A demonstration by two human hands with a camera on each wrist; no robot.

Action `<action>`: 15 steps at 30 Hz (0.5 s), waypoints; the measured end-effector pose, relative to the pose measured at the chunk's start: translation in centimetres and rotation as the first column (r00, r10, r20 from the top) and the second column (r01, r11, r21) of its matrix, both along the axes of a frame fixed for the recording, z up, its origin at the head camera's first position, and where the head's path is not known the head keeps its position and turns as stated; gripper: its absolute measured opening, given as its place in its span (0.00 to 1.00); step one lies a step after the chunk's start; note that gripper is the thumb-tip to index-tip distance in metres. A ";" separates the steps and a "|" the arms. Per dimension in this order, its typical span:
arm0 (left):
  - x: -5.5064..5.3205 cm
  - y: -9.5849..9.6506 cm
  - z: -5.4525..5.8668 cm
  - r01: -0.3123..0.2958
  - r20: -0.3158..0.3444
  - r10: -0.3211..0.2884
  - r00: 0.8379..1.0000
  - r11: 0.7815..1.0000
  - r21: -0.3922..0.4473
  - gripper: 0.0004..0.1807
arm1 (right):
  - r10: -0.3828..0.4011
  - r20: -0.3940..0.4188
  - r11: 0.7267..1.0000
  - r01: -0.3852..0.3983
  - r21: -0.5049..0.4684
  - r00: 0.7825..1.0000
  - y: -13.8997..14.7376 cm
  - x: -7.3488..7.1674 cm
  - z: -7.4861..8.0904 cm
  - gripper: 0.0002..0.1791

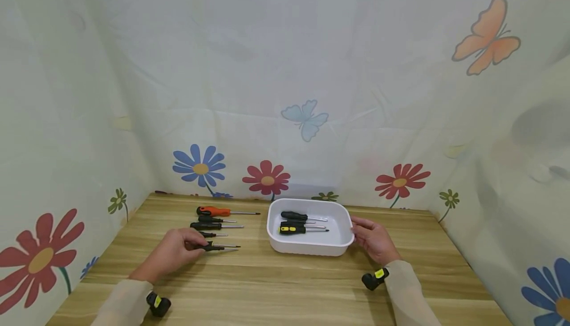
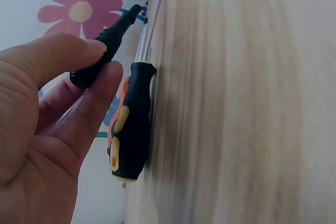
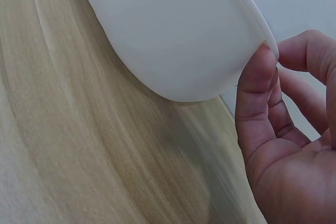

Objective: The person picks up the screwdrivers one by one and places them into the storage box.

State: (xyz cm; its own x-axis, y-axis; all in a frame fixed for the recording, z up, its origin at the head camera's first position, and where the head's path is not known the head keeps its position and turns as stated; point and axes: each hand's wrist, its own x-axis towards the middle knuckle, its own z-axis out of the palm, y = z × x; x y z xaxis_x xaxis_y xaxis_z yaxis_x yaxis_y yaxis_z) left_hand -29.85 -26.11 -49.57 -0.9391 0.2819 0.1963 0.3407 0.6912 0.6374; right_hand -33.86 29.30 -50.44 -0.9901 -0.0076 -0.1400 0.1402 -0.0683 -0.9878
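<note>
Between thumb and fingertips, my left hand (image 1: 175, 251) pinches the dark handle of a screwdriver (image 2: 107, 45), its shaft pointing right. In the left wrist view this handle is tilted, raised off the wooden table. Just beside it lies a black-and-yellow screwdriver (image 2: 137, 124). My right hand (image 1: 376, 241) pinches the right end of a white plastic box (image 1: 307, 250) at its rim. In the right wrist view the thumb (image 3: 257, 77) presses the outer wall. Inside the box lie several screwdrivers, among them a black-and-yellow one (image 1: 291, 229) and a black one (image 1: 294, 215).
Beyond my left hand several screwdrivers lie in a column, shafts to the right: an orange-and-black one (image 1: 218, 211) farthest back, then black ones such as this screwdriver (image 1: 209, 226). A flowered curtain (image 1: 307, 167) borders the wooden table (image 1: 267, 291) behind and at both sides.
</note>
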 end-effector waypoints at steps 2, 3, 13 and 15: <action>-0.1 0.1 -0.1 -0.021 0.014 0.020 1.000 0.999 0.039 0.09 | -0.002 0.003 1.000 0.003 -0.005 1.000 0.0 0.0 0.0 0.27; -0.1 0.2 -0.1 -0.033 0.023 0.032 0.999 0.998 0.058 0.09 | -0.004 0.002 1.000 0.004 -0.009 1.000 0.0 0.0 -0.1 0.27; -0.5 1.6 1.0 -0.053 0.009 0.052 0.999 0.977 0.205 0.08 | -0.011 0.007 1.000 0.011 0.001 1.000 0.1 -0.1 -0.1 0.26; -0.7 1.8 1.2 -0.064 0.007 0.064 0.998 0.974 0.216 0.08 | -0.011 0.007 1.000 0.011 0.002 1.000 0.1 -0.2 -0.2 0.26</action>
